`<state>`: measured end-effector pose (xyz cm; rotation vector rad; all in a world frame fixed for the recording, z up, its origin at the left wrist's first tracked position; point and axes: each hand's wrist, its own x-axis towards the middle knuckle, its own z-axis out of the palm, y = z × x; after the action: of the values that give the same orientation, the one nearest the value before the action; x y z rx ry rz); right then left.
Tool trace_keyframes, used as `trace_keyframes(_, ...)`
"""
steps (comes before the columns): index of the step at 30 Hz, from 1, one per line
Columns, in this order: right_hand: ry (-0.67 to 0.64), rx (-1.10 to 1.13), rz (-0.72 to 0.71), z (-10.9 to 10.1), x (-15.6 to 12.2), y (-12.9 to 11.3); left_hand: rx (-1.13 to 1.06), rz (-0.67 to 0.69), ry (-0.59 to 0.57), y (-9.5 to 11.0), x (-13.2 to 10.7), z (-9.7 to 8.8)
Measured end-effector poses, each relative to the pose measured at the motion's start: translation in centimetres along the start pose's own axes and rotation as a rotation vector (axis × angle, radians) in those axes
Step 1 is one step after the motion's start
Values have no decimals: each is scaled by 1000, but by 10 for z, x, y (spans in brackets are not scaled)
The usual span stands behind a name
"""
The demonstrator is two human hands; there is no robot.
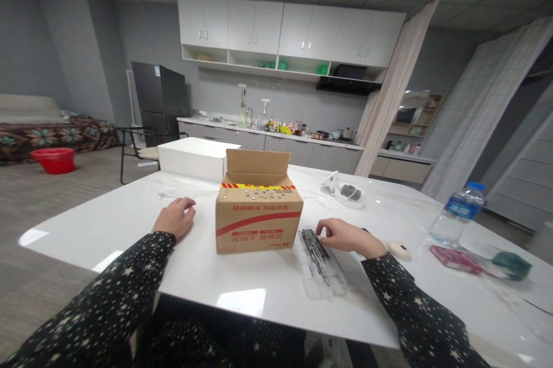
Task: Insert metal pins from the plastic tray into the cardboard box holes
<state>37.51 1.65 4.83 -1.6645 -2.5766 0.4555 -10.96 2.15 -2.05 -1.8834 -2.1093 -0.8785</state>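
Note:
My left hand rests on the white table, left of a cardboard box, its fingers loosely bent with nothing seen in them. Over a clear plastic tray is my right hand, thumb and forefinger curled together at its upper edge. Whatever those fingertips may hold is too small to make out. Several slim silver metal rods lie in the tray. Between my hands stands the cardboard box, its back flap raised. Several small round silver discs are spread over its top.
A white box stands behind on the left. White strap-like gear lies at the back. To the right are a water bottle, a round white case, a pink packet and a green bundle.

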Motion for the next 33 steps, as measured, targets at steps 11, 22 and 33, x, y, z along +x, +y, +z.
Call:
trace_keyframes(11, -153, 14, 35, -12, -23, -9, 5, -37, -63, 4, 0, -3)
trace_keyframes(22, -155, -2, -3, -8, -20, -8, -27, -31, -83, 7, 0, -7)
trace_keyframes(33, -215, 59, -63, -7, -19, -10, 8, -55, -107, 7, 0, -5)
